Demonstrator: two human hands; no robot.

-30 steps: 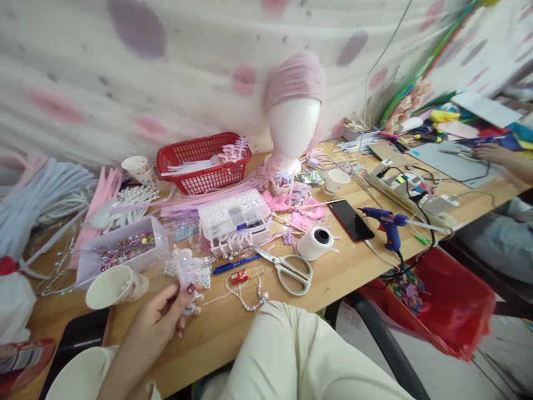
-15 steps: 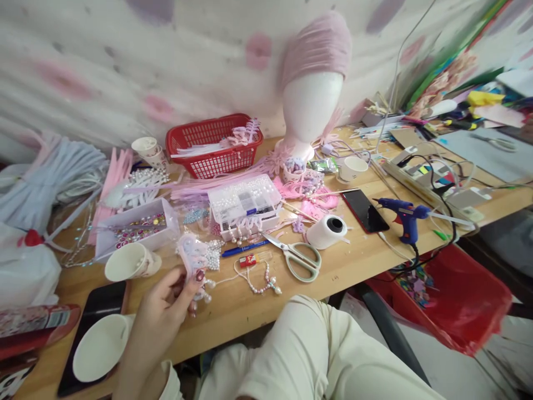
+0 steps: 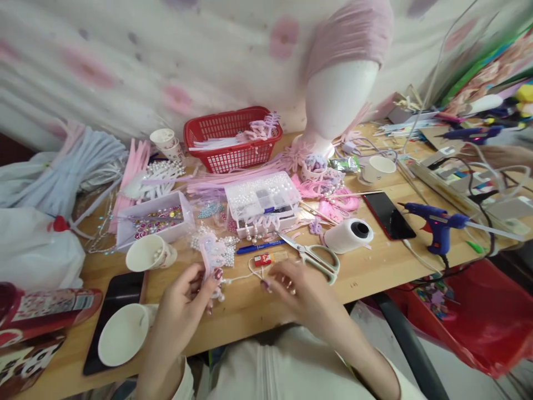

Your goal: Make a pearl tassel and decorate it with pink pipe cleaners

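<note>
My left hand [image 3: 183, 303] pinches a pale lilac-pink fuzzy ornament [image 3: 211, 251] with a bumpy edge and pearls dangling below. A white cord [image 3: 241, 276] runs from beside it towards a red-labelled lighter [image 3: 263, 259]. My right hand [image 3: 302, 289] is low over the table, its fingers curled round a strand of pearl beads [image 3: 292, 290], most of which the hand covers. Just beyond it lie scissors [image 3: 318, 258] with pale handles and a blue pen [image 3: 260, 246]. A white thread spool [image 3: 348, 235] stands behind the scissors.
A divided bead box [image 3: 262, 200], a red basket [image 3: 233, 139] and a head form [image 3: 341, 105] stand behind. Paper cups [image 3: 125, 333] and a phone [image 3: 100, 333] are left. A blue glue gun [image 3: 437, 222] sits right. Another person's hand [image 3: 495, 155] reaches in near a second glue gun [image 3: 474, 134].
My right hand has come in over the pearl strand. My left hand still holds the ornament. The view has shifted left, and another person's hand with a second glue gun now shows at right.
</note>
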